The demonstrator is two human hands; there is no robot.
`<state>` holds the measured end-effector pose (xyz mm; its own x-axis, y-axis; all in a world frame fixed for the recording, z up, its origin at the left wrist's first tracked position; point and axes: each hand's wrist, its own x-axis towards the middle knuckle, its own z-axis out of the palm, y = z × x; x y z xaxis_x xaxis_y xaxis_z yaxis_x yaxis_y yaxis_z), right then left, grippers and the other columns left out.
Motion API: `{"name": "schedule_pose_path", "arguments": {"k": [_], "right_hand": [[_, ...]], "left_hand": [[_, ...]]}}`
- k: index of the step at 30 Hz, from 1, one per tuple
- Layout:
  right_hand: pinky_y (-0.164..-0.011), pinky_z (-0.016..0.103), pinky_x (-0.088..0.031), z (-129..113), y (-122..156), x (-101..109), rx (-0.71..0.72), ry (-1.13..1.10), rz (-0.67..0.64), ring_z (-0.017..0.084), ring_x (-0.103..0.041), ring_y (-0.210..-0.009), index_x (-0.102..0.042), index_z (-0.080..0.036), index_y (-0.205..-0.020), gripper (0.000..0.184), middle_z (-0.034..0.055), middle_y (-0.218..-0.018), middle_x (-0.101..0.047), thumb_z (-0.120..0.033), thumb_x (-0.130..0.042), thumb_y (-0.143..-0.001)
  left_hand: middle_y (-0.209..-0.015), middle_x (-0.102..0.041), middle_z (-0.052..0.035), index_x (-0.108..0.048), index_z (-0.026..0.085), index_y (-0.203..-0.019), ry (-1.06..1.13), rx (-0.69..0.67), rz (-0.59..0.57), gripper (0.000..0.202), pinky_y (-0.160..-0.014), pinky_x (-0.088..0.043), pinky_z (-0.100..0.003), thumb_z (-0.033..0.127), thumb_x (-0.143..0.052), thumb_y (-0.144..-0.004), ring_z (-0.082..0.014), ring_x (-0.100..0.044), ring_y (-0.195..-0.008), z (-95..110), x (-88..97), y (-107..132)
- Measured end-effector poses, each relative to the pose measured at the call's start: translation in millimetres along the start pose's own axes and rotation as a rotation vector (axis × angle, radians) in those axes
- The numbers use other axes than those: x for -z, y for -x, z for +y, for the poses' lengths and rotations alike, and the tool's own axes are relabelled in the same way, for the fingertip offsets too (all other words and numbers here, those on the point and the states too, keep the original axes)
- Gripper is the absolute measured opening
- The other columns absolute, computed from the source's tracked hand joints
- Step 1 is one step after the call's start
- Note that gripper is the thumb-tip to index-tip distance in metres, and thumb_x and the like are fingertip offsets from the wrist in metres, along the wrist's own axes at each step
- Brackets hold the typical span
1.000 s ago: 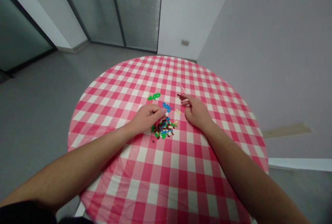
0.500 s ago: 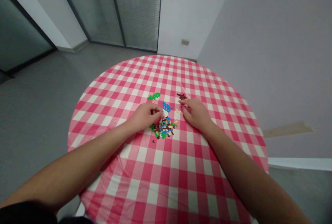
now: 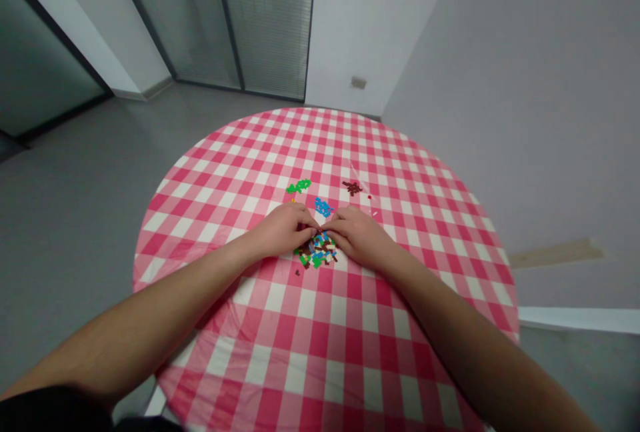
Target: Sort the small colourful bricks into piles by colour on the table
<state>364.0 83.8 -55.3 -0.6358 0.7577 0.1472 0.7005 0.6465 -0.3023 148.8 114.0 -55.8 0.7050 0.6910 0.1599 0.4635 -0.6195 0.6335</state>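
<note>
A mixed pile of small plastic building pieces (image 3: pixel 320 255) in green, blue, brown and pale colours lies at the middle of the table. My left hand (image 3: pixel 285 229) is at the pile's left upper side, thumb and fingers closed in a pinch. From the right, my right hand (image 3: pixel 361 235) meets it, also pinched, and the fingertips of both almost touch. Whatever is between the fingers is too small to make out. Just beyond the hands sits a group of blue pieces (image 3: pixel 323 207). Farther off are green pieces (image 3: pixel 299 186) at left and brown pieces (image 3: pixel 353 188) at right.
A red and white checked cloth (image 3: pixel 320 352) covers the round table. One red piece (image 3: pixel 369 197) lies right of the brown group, and a single brown piece (image 3: pixel 297 273) lies below the pile. Glass partitions (image 3: pixel 270 25) and a wall (image 3: pixel 525 119) stand behind.
My right hand has moved left and nearer, from beside the brown group to the pile, meeting my left hand. It now covers the pale pieces and uncovers the red piece.
</note>
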Motion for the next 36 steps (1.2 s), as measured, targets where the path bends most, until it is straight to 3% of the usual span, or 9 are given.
{"name": "schedule_pose_path", "arguments": {"k": [11,20,28,36], "right_hand": [[-0.084,0.038,-0.047,-2,0,2,0.002,-0.125,0.039,0.022,-0.059,-0.09,-0.067,-0.017,-0.09,0.009,0.0081,-0.09,-0.069,-0.015,-0.058,-0.089],[-0.074,0.032,-0.051,-2,4,-1,-0.079,-0.314,0.365,0.019,-0.065,-0.08,-0.069,-0.02,-0.089,0.011,0.0059,-0.087,-0.073,-0.016,-0.059,-0.087],[-0.061,0.026,-0.048,-9,4,-2,-0.171,-0.388,0.456,0.014,-0.06,-0.064,-0.066,-0.02,-0.083,0.004,0.0021,-0.077,-0.069,-0.018,-0.066,-0.079],[-0.064,0.027,-0.048,-15,4,-3,-0.103,-0.386,0.478,0.014,-0.058,-0.068,-0.06,-0.021,-0.082,0.006,0.0024,-0.078,-0.065,-0.016,-0.062,-0.079]], "left_hand": [[-0.08,-0.07,-0.0031,-0.077,0.02,-0.082,0.039,-0.037,0.03,0.02,-0.078,-0.046,-0.03,0.01,-0.059,-0.082,-0.0168,-0.063,-0.08,0,-1.7,0],[-0.084,-0.071,-0.0042,-0.074,0.018,-0.086,0.19,-0.09,0.208,0.008,-0.08,-0.047,-0.032,0.02,-0.066,-0.085,-0.0172,-0.062,-0.083,5,-11.7,0],[-0.08,-0.069,-0.0043,-0.074,0.018,-0.082,0.285,-0.015,0.254,0.01,-0.075,-0.047,-0.031,0.025,-0.067,-0.085,-0.0168,-0.063,-0.079,8,-12.1,0],[-0.077,-0.067,-0.0039,-0.074,0.019,-0.079,0.321,0.0,0.269,0.014,-0.072,-0.047,-0.031,0.027,-0.065,-0.086,-0.0168,-0.062,-0.076,10,-11.3,-1]]}}
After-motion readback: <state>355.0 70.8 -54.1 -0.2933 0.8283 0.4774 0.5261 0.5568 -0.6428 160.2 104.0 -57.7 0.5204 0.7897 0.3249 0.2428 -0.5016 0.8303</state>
